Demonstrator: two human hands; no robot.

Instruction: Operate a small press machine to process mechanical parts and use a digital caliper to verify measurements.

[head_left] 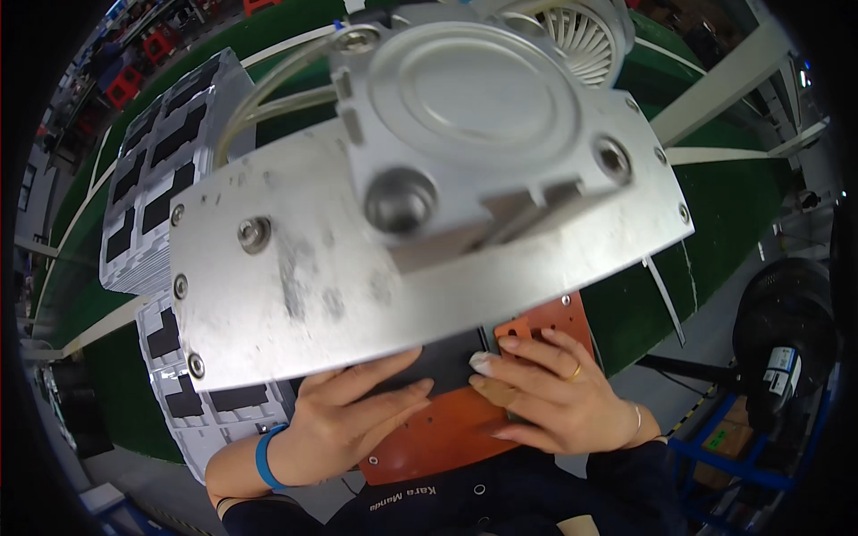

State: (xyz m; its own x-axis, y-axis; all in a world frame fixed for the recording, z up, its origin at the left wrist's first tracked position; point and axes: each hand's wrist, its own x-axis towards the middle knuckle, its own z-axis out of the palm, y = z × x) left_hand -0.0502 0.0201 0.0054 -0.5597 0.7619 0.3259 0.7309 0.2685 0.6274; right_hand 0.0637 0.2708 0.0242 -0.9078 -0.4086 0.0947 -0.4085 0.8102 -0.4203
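Black panel (451, 360) lies on orange plate (438, 438), beneath metal press head (268, 308): laying-in looks done, positioning seemingly unfinished. Left hand (344, 420) open, fingers stretched toward panel; right hand (565, 397) open, fingers spread beside orange block (512, 330).

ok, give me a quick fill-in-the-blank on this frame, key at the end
1. The left hand has a smooth band coloured ____ at its wrist.
2. The right hand wears a gold-coloured metal ____ on one finger.
3. The flat, glossy plate beneath the right hand is mostly ____ in colour.
4. The stacked light-grey trays with flat black pieces stand to the person's ____.

Missing words: blue; ring; orange; left.
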